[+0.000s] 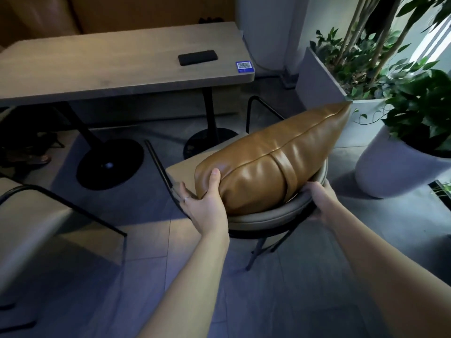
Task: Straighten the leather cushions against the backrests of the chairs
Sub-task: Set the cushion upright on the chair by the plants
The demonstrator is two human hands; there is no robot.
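Two bare forearms reach toward a chair [263, 217]. The left hand [206, 206], a ring on one finger, clamps the near end of a tan leather cushion [273, 164], thumb [214, 179] pressed on top, fingers underneath. The right hand [322, 201] curls around the padded backrest rim, fingertips hidden. The cushion lies glossy and plump along the backrest, seam uppermost, far corner pointing at a planter [324, 84].

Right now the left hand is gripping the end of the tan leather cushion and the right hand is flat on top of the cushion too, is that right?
Not quite. The head view shows the left hand gripping the end of the tan leather cushion, but the right hand is not on top of it; it holds the grey padded backrest of the chair below the cushion.
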